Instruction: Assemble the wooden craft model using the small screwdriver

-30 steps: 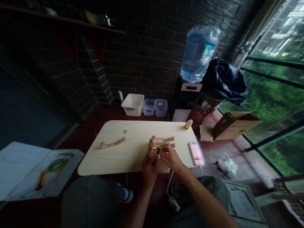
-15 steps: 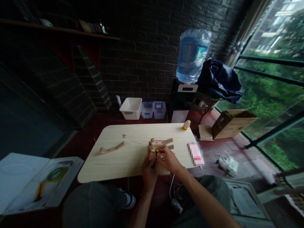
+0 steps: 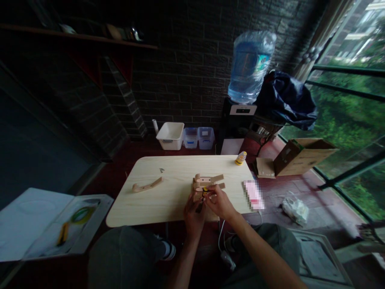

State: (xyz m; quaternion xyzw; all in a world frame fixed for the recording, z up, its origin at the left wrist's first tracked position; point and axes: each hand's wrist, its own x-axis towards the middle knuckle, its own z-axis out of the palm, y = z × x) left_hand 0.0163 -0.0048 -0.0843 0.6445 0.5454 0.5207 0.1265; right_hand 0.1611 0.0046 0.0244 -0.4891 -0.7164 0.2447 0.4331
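Note:
My right hand (image 3: 221,203) pinches a short yellow-and-black screwdriver (image 3: 205,191) by its handle. Close beside it, my left hand (image 3: 194,214) is closed with its fingertips at the tool's lower end; what it grips is mostly hidden. Both hands are over the near part of a wooden assembly (image 3: 207,179), which has curved ends on the left and slanted slats on the right. A separate curved wooden piece (image 3: 147,186) lies to the left on the table, with small dark holes along it.
The pale wooden table (image 3: 174,208) also carries small metal bits (image 3: 161,170), a yellow-capped clear bottle (image 3: 241,158) and a blurred pink item (image 3: 253,194). An open case (image 3: 84,224) is at the left. Plastic bins (image 3: 171,136) and a water dispenser (image 3: 240,116) stand behind.
The yellow-and-black screwdriver has tipped from nearly upright to slanting right, with my right hand turning along with it. The whole view has shifted slightly; the wooden pieces stay put on the table.

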